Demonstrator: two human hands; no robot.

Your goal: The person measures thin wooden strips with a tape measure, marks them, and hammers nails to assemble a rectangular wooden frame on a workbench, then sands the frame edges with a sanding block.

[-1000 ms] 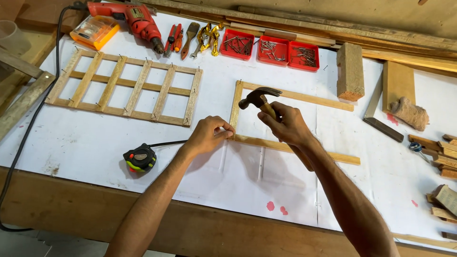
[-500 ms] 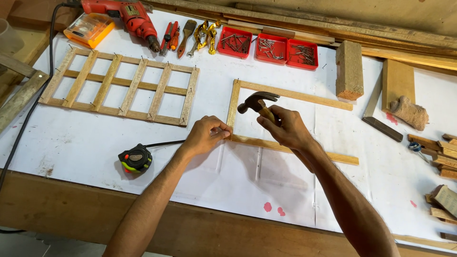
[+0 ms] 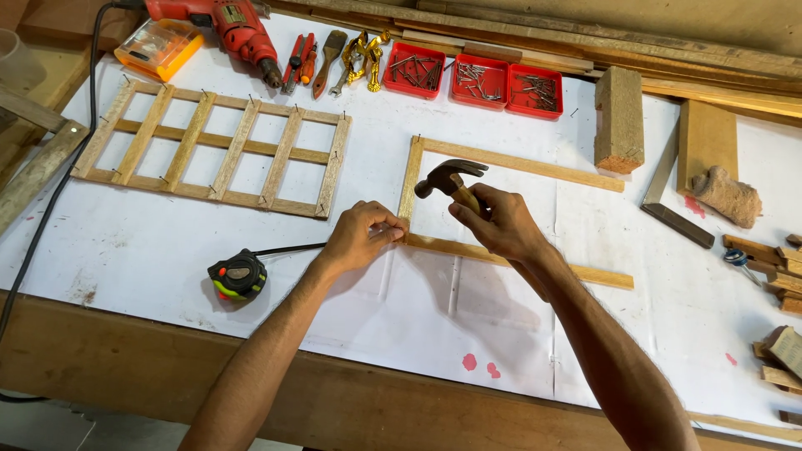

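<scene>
Two hands show, a left hand (image 3: 361, 238) and a right hand (image 3: 494, 221); one hammer (image 3: 449, 179); one tape measure (image 3: 238, 276); three red trays (image 3: 476, 79) of nails; one red drill (image 3: 230, 23); one orange box (image 3: 157, 48); one finished lattice (image 3: 213, 149); three strips (image 3: 518, 163) form an open frame; one wood block (image 3: 619, 119); one square (image 3: 668, 200); one white sheet (image 3: 150, 242).

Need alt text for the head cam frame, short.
A right hand holds a hammer raised over the corner of a three-sided wooden strip frame, where the left hand pinches the joint. A tape measure, a finished wooden lattice and red nail trays lie on the white-covered bench.
</scene>
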